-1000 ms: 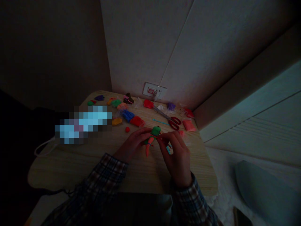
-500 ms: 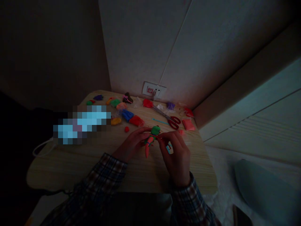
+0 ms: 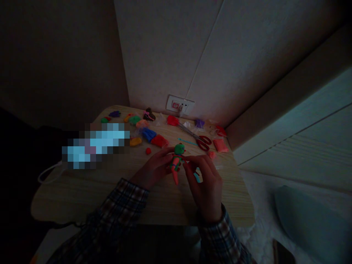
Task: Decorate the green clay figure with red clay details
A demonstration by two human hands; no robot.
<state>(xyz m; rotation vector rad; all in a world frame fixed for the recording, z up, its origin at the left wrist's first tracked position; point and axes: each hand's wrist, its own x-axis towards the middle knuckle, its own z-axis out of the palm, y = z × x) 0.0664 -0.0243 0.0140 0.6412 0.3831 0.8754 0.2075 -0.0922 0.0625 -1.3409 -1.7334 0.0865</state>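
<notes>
A small clay figure (image 3: 176, 170) with a green head and a pinkish-orange tail-like piece is held upright over the table. My left hand (image 3: 154, 167) grips it from the left, fingers closed around its side and partly hidden behind it. From the right, my right hand (image 3: 207, 183) pinches a thin red clay strip (image 3: 184, 159) that lies against the figure just below the head. The strip's loose end seems to hang beneath the right fingers, though the dim light blurs it. Past the left fingertips lies a small red clay ball (image 3: 148, 150).
Red-handled scissors (image 3: 202, 142) and a thin blue stick (image 3: 187, 141) lie beyond my hands on the wooden table (image 3: 110, 198). Bagged clay, including a blue lump (image 3: 149, 135), spreads along the back. A pixelated bright object (image 3: 96, 146) with a white cable is at left.
The figure has turned slightly: its head has shifted left and the lower tip of its pinkish-orange piece has swung right. Both hands keep their hold, moving very little.
</notes>
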